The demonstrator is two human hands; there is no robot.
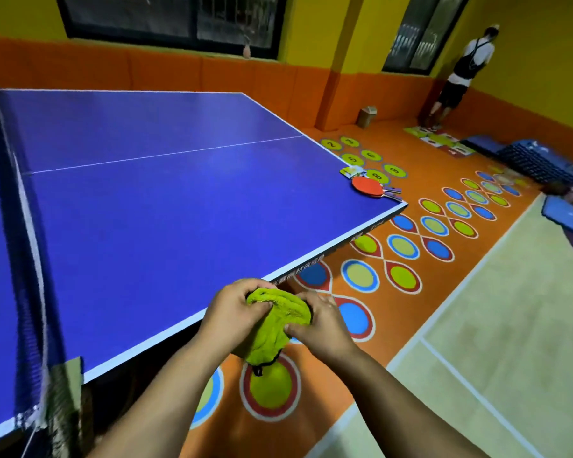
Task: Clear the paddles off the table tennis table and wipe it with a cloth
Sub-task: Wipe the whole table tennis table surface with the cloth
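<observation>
A blue table tennis table (146, 200) fills the left of the view. Red paddles (372, 187) lie stacked at its far right corner, handles pointing right over the edge, beside a small flat packet (352, 171). Just off the table's near side edge I hold a bunched lime-green fluffy cloth (278, 320) in both hands. My left hand (232, 309) grips its upper left part, fingers curled into the fabric. My right hand (321, 320) pinches its right side. A dark loop hangs from the cloth's lower end.
The net (17, 206) runs along the left, its post clamp (62, 385) at the near edge. Coloured circles mark the orange floor to the right. A small bin (367, 116) stands by a pillar. A person (460, 74) stands at the far right wall, near blue mats (543, 166).
</observation>
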